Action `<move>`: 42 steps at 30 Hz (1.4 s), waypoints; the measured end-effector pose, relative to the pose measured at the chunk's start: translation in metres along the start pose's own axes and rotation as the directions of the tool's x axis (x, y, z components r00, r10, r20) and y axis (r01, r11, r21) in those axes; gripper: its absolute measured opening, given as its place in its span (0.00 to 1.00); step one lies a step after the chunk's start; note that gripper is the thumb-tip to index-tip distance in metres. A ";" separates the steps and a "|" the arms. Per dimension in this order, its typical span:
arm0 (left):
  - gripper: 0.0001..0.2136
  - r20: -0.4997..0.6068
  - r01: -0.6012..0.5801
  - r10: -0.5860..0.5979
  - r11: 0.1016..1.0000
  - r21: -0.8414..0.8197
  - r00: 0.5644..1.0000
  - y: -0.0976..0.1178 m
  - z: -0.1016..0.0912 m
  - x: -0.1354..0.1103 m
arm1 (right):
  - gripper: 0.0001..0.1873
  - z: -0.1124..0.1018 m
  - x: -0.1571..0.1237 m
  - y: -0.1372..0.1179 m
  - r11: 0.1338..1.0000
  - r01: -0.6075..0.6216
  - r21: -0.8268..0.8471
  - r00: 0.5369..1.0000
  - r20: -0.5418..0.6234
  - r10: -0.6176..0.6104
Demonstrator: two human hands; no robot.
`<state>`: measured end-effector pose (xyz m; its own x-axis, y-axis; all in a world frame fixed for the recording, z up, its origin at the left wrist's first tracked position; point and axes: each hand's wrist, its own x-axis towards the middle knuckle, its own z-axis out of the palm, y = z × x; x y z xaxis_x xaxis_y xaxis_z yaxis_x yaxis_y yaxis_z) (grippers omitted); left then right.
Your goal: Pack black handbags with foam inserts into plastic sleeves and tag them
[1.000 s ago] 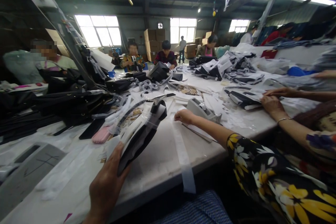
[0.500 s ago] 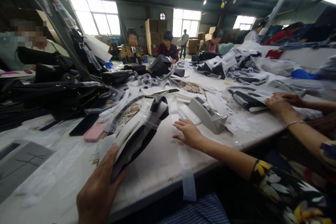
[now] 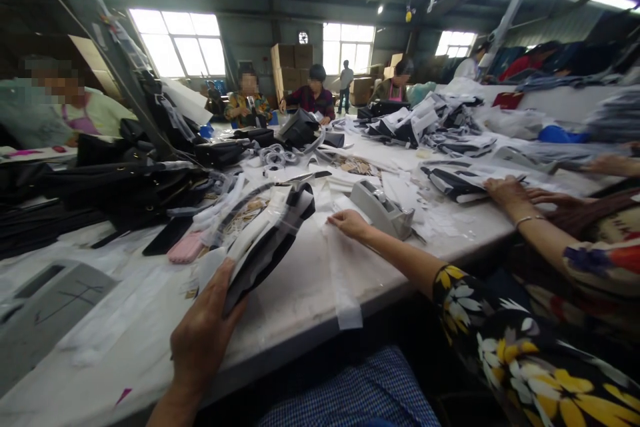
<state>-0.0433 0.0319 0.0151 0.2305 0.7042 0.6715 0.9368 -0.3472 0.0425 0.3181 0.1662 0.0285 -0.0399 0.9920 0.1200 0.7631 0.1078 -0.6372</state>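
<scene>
While the left hand sits closest to us at the desk edge, nothing there has changed. The thumb is clamped over the near end of the black piece in its clear wrap, fingers underneath, and the piece slants up and away exactly as it did a second ago.

The right hand is where the action is. Half a second back it lay flat and spread partway down the white strip. Now it has slid out to the strip's far end, fingers bent and drawn together on it; pinching or just pressing, I can't tell. The strip's loose tail hangs less far over the desk edge than before.

My read is that the strip is being worked, while the piece is only kept ready, well apart to the left.

Just beyond the right hand stands the grey tape dispenser. Farther right, a co-worker's hands press on another black piece. Left of the held piece are a pink case and black bags.
</scene>
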 end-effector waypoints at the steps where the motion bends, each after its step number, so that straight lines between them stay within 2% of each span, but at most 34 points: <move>1: 0.33 0.000 0.002 -0.002 1.000 0.000 1.000 0.000 0.000 0.000 | 0.22 -0.003 0.002 -0.005 1.000 0.003 0.016 1.000 -0.025 -0.002; 4: 0.33 -0.010 -0.005 0.005 1.000 -0.011 1.000 0.000 -0.001 0.001 | 0.24 -0.005 -0.003 -0.029 0.996 0.058 0.067 0.997 -0.062 -0.054; 7: 0.33 -0.030 0.013 -0.013 1.000 -0.022 0.999 -0.001 0.000 0.001 | 0.20 0.009 -0.022 -0.055 0.982 0.147 0.118 0.989 -0.022 -0.145; 9: 0.33 -0.032 0.031 -0.032 0.999 -0.031 0.999 -0.002 0.000 0.001 | 0.18 0.026 -0.039 -0.068 0.960 0.229 0.160 0.967 0.078 -0.244; 11: 0.33 -0.021 0.038 -0.039 0.998 -0.049 0.999 -0.004 0.000 0.001 | 0.17 0.047 -0.056 -0.074 0.924 0.339 0.175 0.899 0.228 -0.373; 13: 0.34 -0.008 0.037 -0.038 0.997 -0.072 0.999 -0.006 0.001 0.001 | 0.22 0.066 -0.071 -0.074 0.902 0.415 0.121 0.843 0.323 -0.431; 16: 0.34 -0.016 0.024 -0.025 0.996 -0.082 1.000 -0.007 0.002 0.000 | 0.36 0.086 -0.085 -0.071 0.898 0.440 -0.034 0.859 0.307 -0.409; 18: 0.34 -0.063 -0.003 -0.001 0.998 -0.063 0.998 -0.006 0.004 0.001 | 0.40 0.091 -0.087 -0.071 0.877 0.470 -0.095 0.850 0.316 -0.421; 20: 0.34 -0.117 -0.044 0.040 0.999 -0.031 0.992 -0.003 0.005 0.004 | 0.39 0.092 -0.084 -0.073 0.854 0.501 -0.140 0.836 0.332 -0.437; 24: 0.34 -0.172 -0.163 0.165 0.986 0.023 0.971 0.004 0.000 0.016 | 0.38 0.089 -0.076 -0.079 0.813 0.563 -0.145 0.809 0.298 -0.507; 26: 0.33 -0.200 -0.229 0.231 0.973 0.032 0.952 0.008 -0.008 0.023 | 0.36 0.086 -0.078 -0.078 0.786 0.605 -0.129 0.793 0.190 -0.579; 28: 0.31 -0.236 -0.289 0.289 0.957 0.035 0.928 0.014 -0.018 0.028 | 0.29 0.080 -0.087 -0.073 0.740 0.661 -0.125 0.749 0.055 -0.660; 30: 0.30 -0.262 -0.348 0.345 0.937 0.034 0.901 0.020 -0.028 0.029 | 0.19 0.073 -0.101 -0.065 0.653 0.748 -0.118 0.656 -0.025 -0.755; 34: 0.25 -0.232 -0.484 0.471 0.875 0.003 0.851 0.034 -0.033 0.015 | 0.10 0.052 -0.143 -0.052 0.381 0.922 -0.069 0.383 0.013 -0.924; 36: 0.22 -0.205 -0.548 0.533 0.836 -0.023 0.821 0.039 -0.026 0.003 | 0.09 0.039 -0.165 -0.055 0.295 0.955 -0.035 0.297 0.066 -0.953; 38: 0.20 -0.184 -0.598 0.582 0.800 -0.044 0.792 0.043 -0.016 -0.009 | 0.09 0.026 -0.182 -0.064 0.241 0.970 0.016 0.238 0.095 -0.967; 39: 0.20 -0.171 -0.617 0.602 0.785 -0.054 0.780 0.044 -0.011 -0.014 | 0.08 0.019 -0.186 -0.071 0.225 0.973 0.053 0.219 0.092 -0.971; 40: 0.19 -0.162 -0.632 0.616 0.773 -0.066 0.771 0.046 -0.006 -0.017 | 0.08 0.013 -0.186 -0.077 0.231 0.969 0.090 0.225 0.075 -0.972; 41: 0.19 -0.154 -0.639 0.625 0.765 -0.076 0.766 0.047 -0.002 -0.020 | 0.07 0.008 -0.183 -0.084 0.272 0.954 0.122 0.269 0.045 -0.962; 42: 0.20 -0.144 -0.641 0.628 0.763 -0.080 0.765 0.049 0.000 -0.021 | 0.07 0.004 -0.174 -0.089 0.350 0.925 0.148 0.353 0.008 -0.936</move>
<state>-0.0025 0.0002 0.0026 0.7266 0.2313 0.6469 0.5459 -0.7661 -0.3393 0.2540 -0.0159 0.0612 -0.7334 0.2494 0.6324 0.1348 0.9651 -0.2244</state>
